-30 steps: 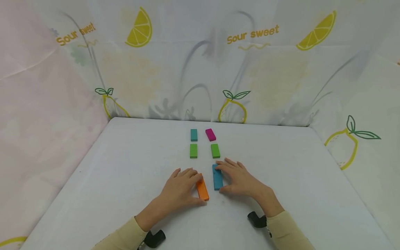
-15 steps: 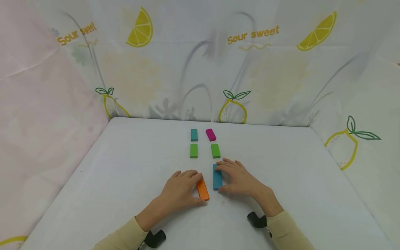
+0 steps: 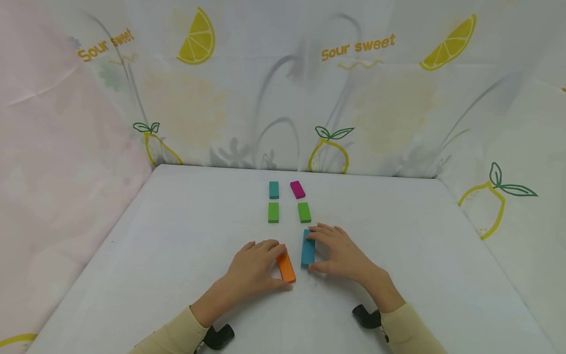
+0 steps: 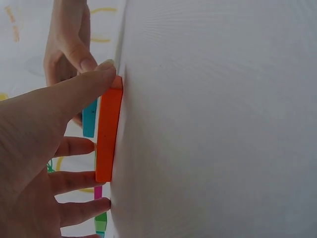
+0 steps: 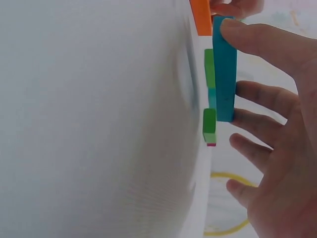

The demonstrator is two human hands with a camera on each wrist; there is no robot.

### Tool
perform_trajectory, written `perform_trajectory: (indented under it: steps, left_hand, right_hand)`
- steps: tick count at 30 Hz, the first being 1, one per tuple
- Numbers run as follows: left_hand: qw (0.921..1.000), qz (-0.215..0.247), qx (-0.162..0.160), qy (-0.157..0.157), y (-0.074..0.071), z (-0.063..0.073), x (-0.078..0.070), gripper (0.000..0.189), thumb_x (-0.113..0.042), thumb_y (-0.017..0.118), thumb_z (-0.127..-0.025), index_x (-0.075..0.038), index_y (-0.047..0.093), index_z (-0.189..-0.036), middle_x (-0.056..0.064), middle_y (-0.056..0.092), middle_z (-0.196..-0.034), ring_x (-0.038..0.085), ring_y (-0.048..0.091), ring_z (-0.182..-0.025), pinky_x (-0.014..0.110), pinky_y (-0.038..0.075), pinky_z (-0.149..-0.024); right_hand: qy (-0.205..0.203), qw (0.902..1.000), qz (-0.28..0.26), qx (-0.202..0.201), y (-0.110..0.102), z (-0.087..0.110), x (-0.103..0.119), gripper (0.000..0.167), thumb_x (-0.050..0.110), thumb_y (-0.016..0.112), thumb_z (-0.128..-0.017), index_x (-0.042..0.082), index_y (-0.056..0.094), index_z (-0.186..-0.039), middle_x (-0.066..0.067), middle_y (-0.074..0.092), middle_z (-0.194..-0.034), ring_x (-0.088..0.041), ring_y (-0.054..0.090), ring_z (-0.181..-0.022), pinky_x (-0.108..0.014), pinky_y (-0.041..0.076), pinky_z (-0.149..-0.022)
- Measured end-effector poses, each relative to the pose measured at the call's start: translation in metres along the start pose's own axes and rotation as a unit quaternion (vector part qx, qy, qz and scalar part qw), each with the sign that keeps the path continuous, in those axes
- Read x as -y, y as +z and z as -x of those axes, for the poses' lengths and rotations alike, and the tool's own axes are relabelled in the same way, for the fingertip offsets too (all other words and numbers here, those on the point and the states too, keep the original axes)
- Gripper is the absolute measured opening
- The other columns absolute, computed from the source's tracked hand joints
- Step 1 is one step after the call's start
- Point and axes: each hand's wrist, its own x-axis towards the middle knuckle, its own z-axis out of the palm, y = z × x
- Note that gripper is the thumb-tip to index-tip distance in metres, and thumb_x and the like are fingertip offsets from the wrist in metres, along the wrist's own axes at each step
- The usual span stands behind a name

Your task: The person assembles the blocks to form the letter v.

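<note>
My left hand (image 3: 253, 268) holds an orange block (image 3: 286, 268) lengthwise, thumb at its near end and a finger at its far end. In the left wrist view the orange block (image 4: 109, 131) stands on the white table, its long side facing the camera. My right hand (image 3: 342, 255) grips a blue block (image 3: 308, 250) the same way, just right of the orange one. The right wrist view shows the blue block (image 5: 225, 69) seemingly a little off the table, with the thumb on its near end. Both blocks lie apart, roughly side by side.
Beyond the hands, two green blocks (image 3: 273, 212) lie in a row across the white table (image 3: 177, 255). Farther back are a teal block (image 3: 274, 190) and a tilted magenta block (image 3: 297, 189). A lemon-printed cloth (image 3: 265, 98) hangs behind the table.
The blue block has shifted very slightly away from me and seems slightly raised in my right hand. My left hand and the orange block stay about where they were.
</note>
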Motion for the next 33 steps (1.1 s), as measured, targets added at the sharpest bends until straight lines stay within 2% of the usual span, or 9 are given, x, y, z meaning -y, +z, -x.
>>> perform_trajectory:
  steps: [6, 17, 33]
  left_hand:
    - [0.9999, 0.002, 0.015, -0.004, -0.003, -0.001, 0.000, 0.069, -0.065, 0.076, -0.074, -0.025, 0.060, -0.128, -0.001, 0.064, -0.128, 0.019, 0.058, -0.123, 0.057, 0.044, -0.106]
    - [0.9999, -0.004, 0.010, 0.000, -0.001, -0.001, 0.002, 0.069, -0.066, 0.075, -0.075, -0.025, 0.061, -0.128, -0.003, 0.064, -0.126, 0.016, 0.058, -0.120, 0.057, 0.044, -0.106]
    - [1.0000, -0.004, 0.004, 0.002, 0.000, -0.001, 0.002, 0.071, -0.067, 0.076, -0.073, -0.025, 0.061, -0.128, -0.003, 0.064, -0.126, 0.016, 0.059, -0.121, 0.057, 0.045, -0.105]
  right_hand:
    - [0.000, 0.9997, 0.011, -0.021, 0.001, 0.005, 0.002, 0.060, 0.043, 0.080, -0.079, 0.017, 0.063, -0.129, -0.005, 0.054, -0.148, -0.030, 0.040, -0.145, -0.058, 0.029, -0.117]
    - [0.005, 0.9991, 0.010, -0.041, 0.004, 0.017, 0.007, 0.054, 0.044, 0.080, -0.079, 0.021, 0.065, -0.125, -0.006, 0.056, -0.145, -0.030, 0.043, -0.142, -0.063, 0.025, -0.118]
    - [0.021, 0.9977, 0.024, -0.060, 0.008, 0.026, 0.017, 0.056, 0.042, 0.083, -0.076, 0.018, 0.066, -0.123, -0.007, 0.058, -0.142, -0.031, 0.044, -0.142, -0.062, 0.026, -0.118]
